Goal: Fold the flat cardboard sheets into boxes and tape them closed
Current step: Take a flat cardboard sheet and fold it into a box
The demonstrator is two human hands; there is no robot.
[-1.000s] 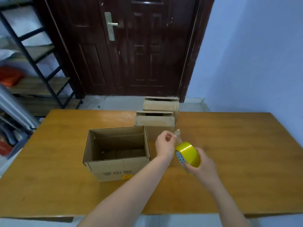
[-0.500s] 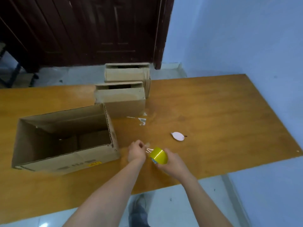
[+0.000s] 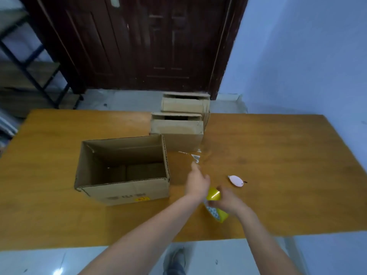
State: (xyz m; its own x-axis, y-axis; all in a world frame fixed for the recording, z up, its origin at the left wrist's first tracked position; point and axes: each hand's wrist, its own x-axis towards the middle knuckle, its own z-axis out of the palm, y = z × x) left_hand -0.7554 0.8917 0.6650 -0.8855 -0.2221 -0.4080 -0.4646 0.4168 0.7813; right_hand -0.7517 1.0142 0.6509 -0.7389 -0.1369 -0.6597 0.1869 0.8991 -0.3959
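- An orange-brown wooden table (image 3: 278,155) fills the middle of the head view; behind it stand a dark brown door (image 3: 143,42), a pale blue wall (image 3: 307,56) to the right and a black metal shelf rack (image 3: 29,62) to the left, on a grey tiled floor (image 3: 123,98).
- The open box (image 3: 123,171) sits upright on the table, left of the hands; its top is open, the bottom flaps lie folded inside, and a yellow sticker shows on its near wall.
- Three cardboard boxes are in view: the open one and two smaller boxes (image 3: 178,130) lined up behind it toward the table's far edge.
- One yellow tape roll (image 3: 215,205) is gripped by the right hand (image 3: 228,201), fingers curled round it, just above the table near the front edge.
- The left hand (image 3: 196,183) is beside the roll, reaching away from it; motion blur hides whether its fingers pinch a tape end.
- One small pink oval object (image 3: 236,181) lies on the table just right of the hands.
- A crumpled scrap of clear tape (image 3: 193,155) lies beside the nearer small box.
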